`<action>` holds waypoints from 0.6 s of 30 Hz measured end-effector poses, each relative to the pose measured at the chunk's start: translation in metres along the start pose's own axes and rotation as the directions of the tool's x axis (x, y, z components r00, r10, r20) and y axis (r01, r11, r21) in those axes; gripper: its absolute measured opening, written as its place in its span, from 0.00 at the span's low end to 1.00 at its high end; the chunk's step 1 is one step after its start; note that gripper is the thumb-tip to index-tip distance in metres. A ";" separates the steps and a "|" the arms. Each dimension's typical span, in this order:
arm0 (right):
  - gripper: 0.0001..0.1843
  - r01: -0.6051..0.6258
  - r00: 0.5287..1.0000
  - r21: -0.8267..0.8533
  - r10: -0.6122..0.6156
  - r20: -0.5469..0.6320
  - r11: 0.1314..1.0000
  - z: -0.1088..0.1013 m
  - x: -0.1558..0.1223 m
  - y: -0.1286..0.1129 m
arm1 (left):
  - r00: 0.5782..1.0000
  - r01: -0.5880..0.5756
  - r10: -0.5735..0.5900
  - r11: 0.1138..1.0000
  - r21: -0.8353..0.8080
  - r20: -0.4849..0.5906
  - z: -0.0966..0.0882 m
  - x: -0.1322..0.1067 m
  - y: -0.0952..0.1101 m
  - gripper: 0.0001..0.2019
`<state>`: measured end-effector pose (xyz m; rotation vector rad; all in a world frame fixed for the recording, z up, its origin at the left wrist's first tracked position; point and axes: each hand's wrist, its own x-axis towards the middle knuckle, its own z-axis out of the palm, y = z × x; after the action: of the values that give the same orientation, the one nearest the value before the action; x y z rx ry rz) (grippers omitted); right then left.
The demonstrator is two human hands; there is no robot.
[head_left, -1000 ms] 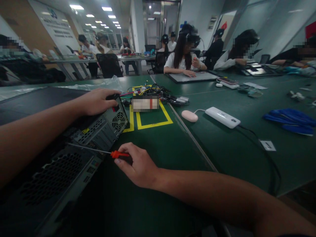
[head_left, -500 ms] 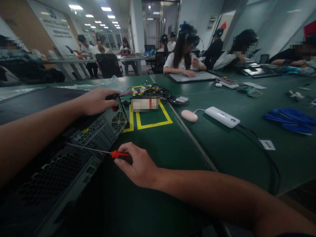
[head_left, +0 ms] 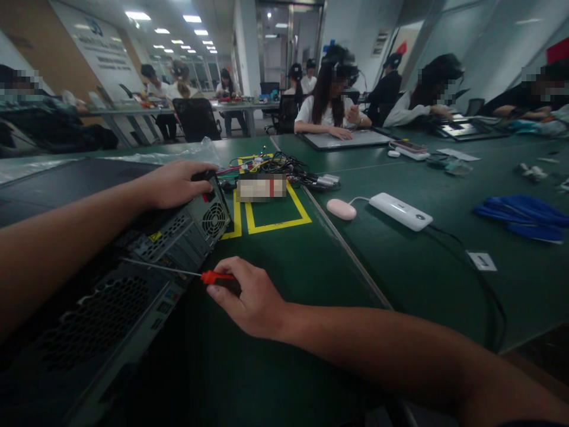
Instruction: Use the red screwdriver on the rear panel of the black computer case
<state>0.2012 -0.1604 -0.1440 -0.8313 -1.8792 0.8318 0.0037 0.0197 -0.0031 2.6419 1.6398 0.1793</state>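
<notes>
A dark computer case (head_left: 102, 302) lies at the left with its metal back panel facing me. My left hand (head_left: 175, 182) grips the upper corner of that case, its thumb beside a small red part on the panel. In my right hand (head_left: 251, 296) is a screwdriver (head_left: 217, 280) with a red and black handle. The screwdriver's long thin shaft points left across the back panel, its tip by the slot area near the perforated grille. Whether the tip touches a screw I cannot make out.
Beyond the case lie bundled cables (head_left: 284, 163) and a blurred box (head_left: 261, 187) near yellow tape (head_left: 280, 227). To the right are a pink mouse-shaped object (head_left: 341, 209), a white power strip (head_left: 400, 211) and blue gloves (head_left: 524, 217). A co-worker (head_left: 331, 107) sits across the table.
Hardly anything differs. My right hand and the screwdriver show only a very slight shift, while my left hand keeps its place on the case. A co-worker at the right has moved a hand.
</notes>
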 end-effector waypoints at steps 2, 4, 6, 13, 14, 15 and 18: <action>0.11 0.005 1.000 -0.002 -0.005 -0.007 1.000 0.000 0.000 0.000 | 1.000 0.003 -0.003 1.000 0.002 0.001 0.000 0.000 0.000 0.39; 0.11 0.013 1.000 0.005 -0.013 -0.014 1.000 0.000 0.000 0.000 | 1.000 -0.002 0.002 1.000 0.002 -0.001 -0.001 0.000 0.001 0.38; 0.11 0.019 1.000 0.004 -0.019 -0.018 1.000 0.000 0.000 0.000 | 1.000 -0.005 0.005 1.000 0.001 -0.003 -0.001 -0.001 0.001 0.38; 0.11 0.045 0.999 -0.043 -0.045 -0.009 0.998 -0.003 0.000 0.000 | 1.000 0.009 -0.009 1.000 0.009 0.010 -0.002 -0.002 0.005 0.40; 0.12 0.049 0.999 -0.050 -0.050 -0.009 0.998 -0.003 0.001 0.000 | 1.000 0.011 -0.011 1.000 0.010 0.012 -0.002 -0.002 0.005 0.40; 0.12 0.053 0.999 -0.057 -0.053 -0.008 0.997 -0.003 0.001 0.000 | 1.000 0.014 -0.014 1.000 0.012 0.014 -0.002 -0.002 0.005 0.40; 0.14 0.056 0.998 -0.062 -0.055 0.013 0.997 -0.002 0.001 0.000 | 1.000 0.017 -0.017 1.000 0.011 0.010 -0.002 -0.002 0.006 0.39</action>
<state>0.2022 -0.1589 -0.1432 -0.8102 -1.9374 0.7487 0.0076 0.0151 -0.0008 2.6313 1.6648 0.1572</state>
